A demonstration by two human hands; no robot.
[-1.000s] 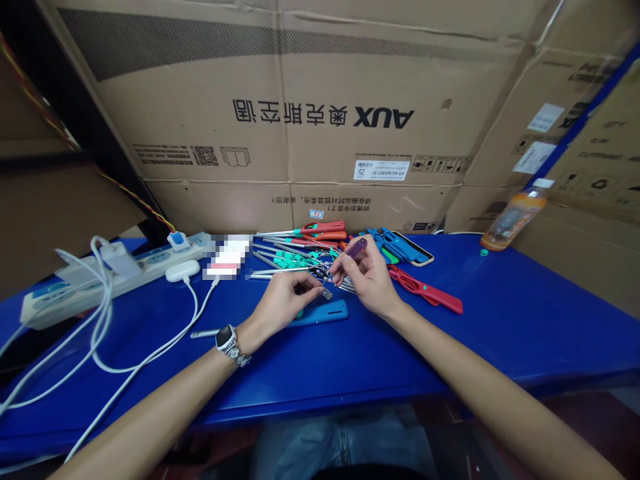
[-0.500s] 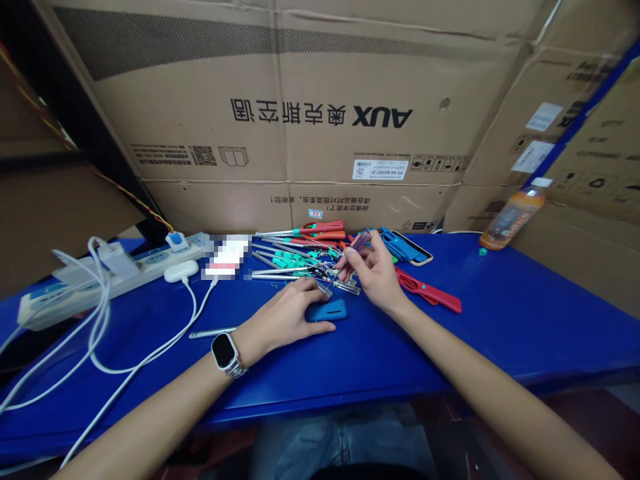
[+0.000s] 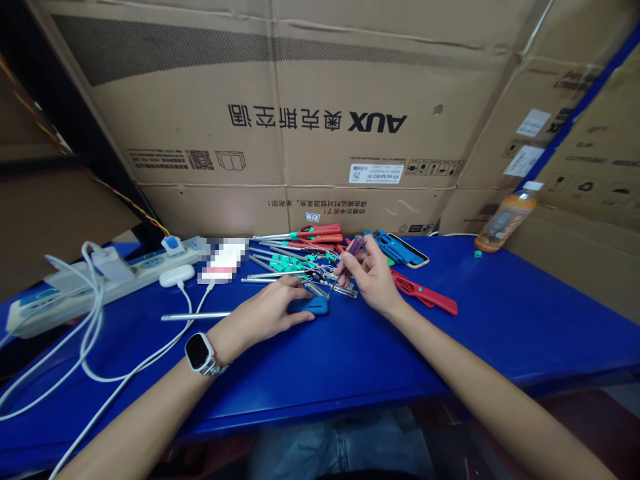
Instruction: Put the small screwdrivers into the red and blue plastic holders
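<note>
My left hand [image 3: 273, 303] is closed around a blue long-nosed lighter [image 3: 316, 305], whose metal tube points left across the tabletop. In my right hand [image 3: 369, 272] is a small screwdriver [image 3: 357, 246] with a purple handle; its thin shaft slants down to the left, near a clear fuel tank [image 3: 316, 289] by my left fingers. Another clear tank [image 3: 346, 291] lies just under my right fingers. Beyond both hands spreads a heap of metal lighter tubes with green parts [image 3: 287, 262] and thin wires. Whether the screwdriver tip touches anything is too small to tell.
Red lighter shells [image 3: 320, 231] lie at the back, blue shells [image 3: 395, 247] rest on a phone, and a red shell [image 3: 425, 291] sits right. A power strip [image 3: 145, 267] with white cables [image 3: 100, 333] occupies the left. An orange drink bottle [image 3: 507, 217] leans against cardboard [image 3: 320, 80].
My left hand has shifted left with the blue lighter, and more of its metal tube now shows. My right hand, still holding the screwdriver, has barely moved.
</note>
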